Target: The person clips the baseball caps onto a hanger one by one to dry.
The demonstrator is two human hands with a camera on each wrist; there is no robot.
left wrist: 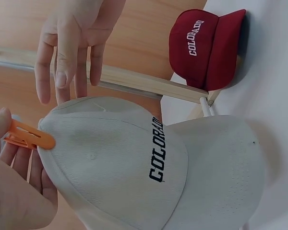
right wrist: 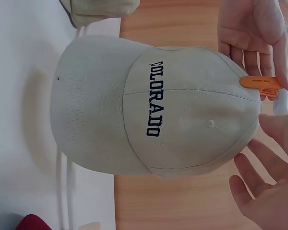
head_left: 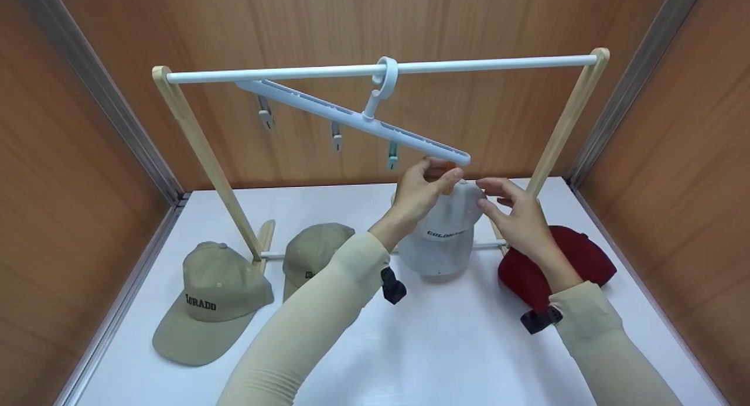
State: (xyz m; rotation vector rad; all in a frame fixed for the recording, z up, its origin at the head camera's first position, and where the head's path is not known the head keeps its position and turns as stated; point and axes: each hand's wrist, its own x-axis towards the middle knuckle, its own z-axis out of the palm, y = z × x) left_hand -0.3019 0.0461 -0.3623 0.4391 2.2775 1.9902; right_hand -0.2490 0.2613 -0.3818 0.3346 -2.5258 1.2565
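A pale grey cap (head_left: 442, 242) lettered COLORADO hangs brim down below the low end of a light blue hanger (head_left: 351, 118). An orange clip (left wrist: 31, 135) bites the crown of this cap. My left hand (head_left: 419, 192) pinches the clip's outer end between thumb and fingers, as the right wrist view (right wrist: 254, 28) also shows. Beside the crown is my right hand (head_left: 515, 218), its fingers spread and loosely bent, fingertips close to the fabric; whether they touch it I cannot tell. The hanger's hook loops over the white rail (head_left: 281, 73), and the hanger tilts down to the right.
Along the hanger dangle grey clips (head_left: 265, 114) and a green clip (head_left: 392, 157). On the white table (head_left: 375, 359) lie a khaki cap (head_left: 217, 294), an olive cap (head_left: 316, 248) partly behind my left arm, and a dark red cap (head_left: 577, 259) under my right forearm. Wooden posts (head_left: 205, 154) carry the rail.
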